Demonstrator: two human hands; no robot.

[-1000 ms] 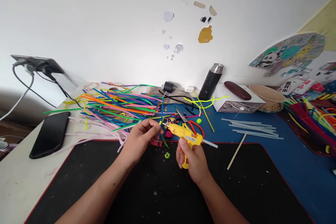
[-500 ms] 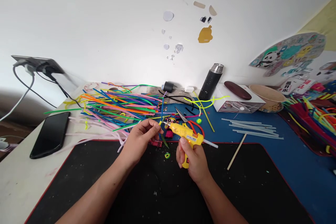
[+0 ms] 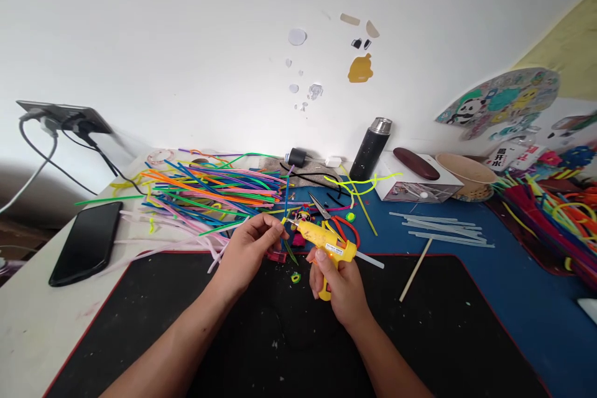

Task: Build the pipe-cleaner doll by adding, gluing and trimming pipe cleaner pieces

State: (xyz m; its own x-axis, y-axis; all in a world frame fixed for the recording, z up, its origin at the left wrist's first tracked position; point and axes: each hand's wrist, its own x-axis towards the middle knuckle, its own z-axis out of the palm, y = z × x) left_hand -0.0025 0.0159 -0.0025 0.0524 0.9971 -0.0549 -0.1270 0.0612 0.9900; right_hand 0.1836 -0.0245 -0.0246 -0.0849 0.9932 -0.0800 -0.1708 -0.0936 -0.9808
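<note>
My right hand (image 3: 338, 280) is wrapped round the handle of a yellow glue gun (image 3: 321, 239), with a clear glue stick (image 3: 370, 260) poking out of its back. The metal nozzle points left at a small yellow piece (image 3: 284, 221) pinched in the fingertips of my left hand (image 3: 256, 239). Whether nozzle and piece touch, I cannot tell. Behind the gun lie a small colourful figure (image 3: 302, 216) and pliers with red handles (image 3: 345, 228). A little green and yellow ring (image 3: 295, 277) rests on the black mat (image 3: 280, 336).
Many coloured pipe cleaners (image 3: 214, 189) are heaped at the back left, beside a black phone (image 3: 86, 242). On the right are loose glue sticks (image 3: 443, 230), a wooden stick (image 3: 415, 270), a black thermos (image 3: 370, 149), a white box (image 3: 415, 186) and a bowl (image 3: 466, 177).
The view has shifted slightly. My hands keep nearly the same pose, with the glue gun's nozzle still at the yellow piece.
</note>
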